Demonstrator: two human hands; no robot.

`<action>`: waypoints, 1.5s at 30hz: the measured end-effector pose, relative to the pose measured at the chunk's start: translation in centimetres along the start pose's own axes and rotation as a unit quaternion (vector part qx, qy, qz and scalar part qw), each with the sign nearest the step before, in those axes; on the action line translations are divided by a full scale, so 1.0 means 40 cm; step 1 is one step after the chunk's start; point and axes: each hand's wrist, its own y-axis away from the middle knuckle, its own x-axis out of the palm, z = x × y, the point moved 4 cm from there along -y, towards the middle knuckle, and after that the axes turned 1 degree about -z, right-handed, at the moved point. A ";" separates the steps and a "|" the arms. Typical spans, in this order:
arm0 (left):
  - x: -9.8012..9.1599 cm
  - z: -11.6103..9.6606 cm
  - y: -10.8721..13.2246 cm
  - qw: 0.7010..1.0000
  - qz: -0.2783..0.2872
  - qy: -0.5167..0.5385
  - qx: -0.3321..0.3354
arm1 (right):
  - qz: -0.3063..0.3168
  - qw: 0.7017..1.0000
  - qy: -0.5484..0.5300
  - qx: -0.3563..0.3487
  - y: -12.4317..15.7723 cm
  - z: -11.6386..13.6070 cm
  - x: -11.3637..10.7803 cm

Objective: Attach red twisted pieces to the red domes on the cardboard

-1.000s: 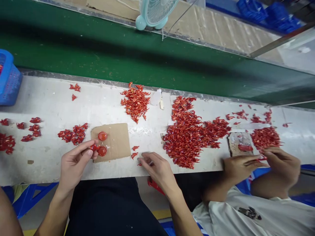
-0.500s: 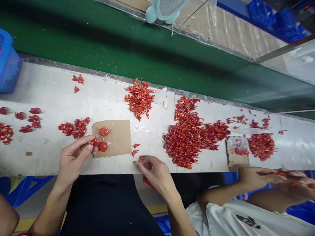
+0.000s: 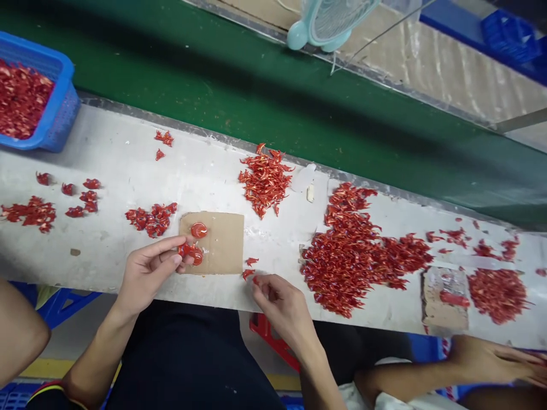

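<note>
Left of centre, the left hand (image 3: 147, 272) pinched a red piece (image 3: 183, 250); two bits (image 3: 252, 261) lay just upper-left of the nearer right hand (image 3: 284, 302), its grip unclear.

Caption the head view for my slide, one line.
Left hand pinching a red piece at the cardboard pad, right hand beside loose red bits, red heaps along the white bench.
</note>
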 end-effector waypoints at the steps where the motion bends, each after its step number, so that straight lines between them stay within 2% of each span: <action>1: -0.002 0.002 0.000 1.000 -0.003 0.003 -0.003 | -0.002 0.999 -0.044 0.011 -0.007 0.013 0.001; 5: -0.005 0.008 0.000 1.000 -0.008 0.020 -0.014 | 0.011 0.974 -0.226 0.018 -0.063 0.093 0.031; 8: -0.010 0.005 0.005 0.999 -0.015 0.025 -0.015 | 0.064 0.953 -0.296 -0.004 -0.122 0.162 0.072; 13: -0.036 0.003 0.019 0.999 -0.044 0.016 -0.020 | 0.117 0.941 -0.318 -0.010 -0.196 0.223 0.113; 19: -0.041 0.005 0.020 0.998 -0.058 0.022 -0.018 | 0.089 0.950 -0.300 -0.001 -0.239 0.219 0.128; 30: -0.025 0.009 0.015 0.997 -0.055 0.050 -0.009 | 0.114 0.943 -0.311 0.025 -0.242 0.215 0.148; 38: 0.022 0.034 0.004 0.996 -0.032 0.077 -0.036 | 0.149 0.891 -0.425 0.057 -0.203 0.240 0.127; 41: 0.039 0.033 0.003 0.996 -0.028 0.081 -0.036 | 0.159 0.882 -0.442 0.036 -0.183 0.249 0.120; 45: 0.058 0.021 0.005 0.995 -0.013 0.094 -0.035 | 0.158 0.894 -0.419 -0.009 -0.165 0.253 0.119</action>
